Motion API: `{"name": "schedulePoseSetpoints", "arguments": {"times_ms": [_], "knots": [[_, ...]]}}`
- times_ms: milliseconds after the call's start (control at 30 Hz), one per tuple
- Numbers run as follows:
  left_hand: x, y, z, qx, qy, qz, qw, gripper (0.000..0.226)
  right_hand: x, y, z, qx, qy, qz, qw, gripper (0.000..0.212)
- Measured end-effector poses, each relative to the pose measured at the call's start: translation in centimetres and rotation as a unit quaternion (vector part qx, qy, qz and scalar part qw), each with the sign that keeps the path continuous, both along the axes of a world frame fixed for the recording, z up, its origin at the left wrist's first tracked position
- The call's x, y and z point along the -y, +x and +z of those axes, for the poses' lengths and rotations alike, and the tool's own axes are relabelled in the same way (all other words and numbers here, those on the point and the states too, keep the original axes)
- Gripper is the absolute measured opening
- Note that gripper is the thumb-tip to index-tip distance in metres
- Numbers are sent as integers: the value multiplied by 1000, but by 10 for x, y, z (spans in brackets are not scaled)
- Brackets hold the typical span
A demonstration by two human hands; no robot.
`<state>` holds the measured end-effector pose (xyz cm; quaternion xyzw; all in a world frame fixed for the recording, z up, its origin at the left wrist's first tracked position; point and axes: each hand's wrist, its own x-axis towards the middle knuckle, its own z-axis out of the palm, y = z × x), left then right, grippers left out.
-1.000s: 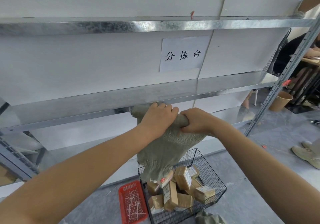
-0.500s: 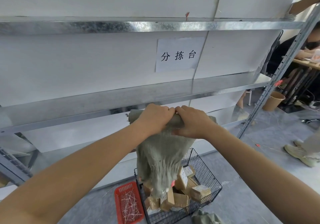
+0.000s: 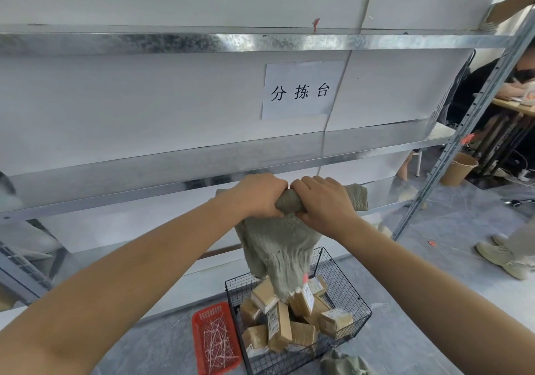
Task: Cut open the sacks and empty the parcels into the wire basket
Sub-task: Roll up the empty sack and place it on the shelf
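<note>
Grey-green woven sack [image 3: 278, 244] hangs upside down at the centre of the view, its closed end bunched into a roll. Left hand [image 3: 257, 195] and right hand [image 3: 321, 201] sit knuckle to knuckle, both curled tightly round that roll. They hold it high in front of a metal shelf [image 3: 173, 177], probably so the contents drop out of the open mouth below.

Wire basket [image 3: 354, 298] stands on the floor at 6 o'clock, directly beneath, with brown cardboard parcels [image 3: 289, 322] piled inside. The sack's frayed mouth hangs over them. Red plastic tray [image 3: 215, 340] of thin ties lies just beside the basket, at 7 o'clock.

The cloth hides whether any parcel remains in the sack. More grey-green cloth [image 3: 341, 364] is cut off at the bottom edge. No cutting tool is visible.
</note>
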<state>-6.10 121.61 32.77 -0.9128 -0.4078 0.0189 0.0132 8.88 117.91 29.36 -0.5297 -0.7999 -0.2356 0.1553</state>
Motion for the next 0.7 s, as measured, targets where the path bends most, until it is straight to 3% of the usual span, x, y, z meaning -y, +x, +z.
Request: {"name": "schedulePoseSetpoints", "arguments": {"times_ms": [67, 133, 200, 333, 400, 500, 600, 700], "knots": [[0, 1, -4, -11, 78, -1, 997, 26, -1, -1, 4, -23, -59, -13, 998, 52], [1, 1, -7, -23, 147, -12, 989, 25, -1, 0, 10, -56, -178, -29, 982, 67], [1, 1, -10, -31, 185, -25, 982, 24, 0, 2, 16, -67, -218, -37, 973, 58], [2, 1, -14, -25, 146, -27, 989, 36, -2, 4, 12, -19, -167, -32, 985, 33], [1, 0, -12, -9, 66, -14, 998, 44, -3, 4, 2, 19, -84, -18, 996, 30], [-5, -1, -11, 4, 1, 0, 1000, 36, -2, 2, -8, 13, 2, -6, 1000, 34], [-5, 2, -14, -3, 70, 0, 998, 17, -3, 2, -11, -21, -12, -15, 1000, 34], [0, 4, -16, -26, 167, -7, 986, 26, -3, 3, -3, -72, -118, -33, 990, 45]]}}
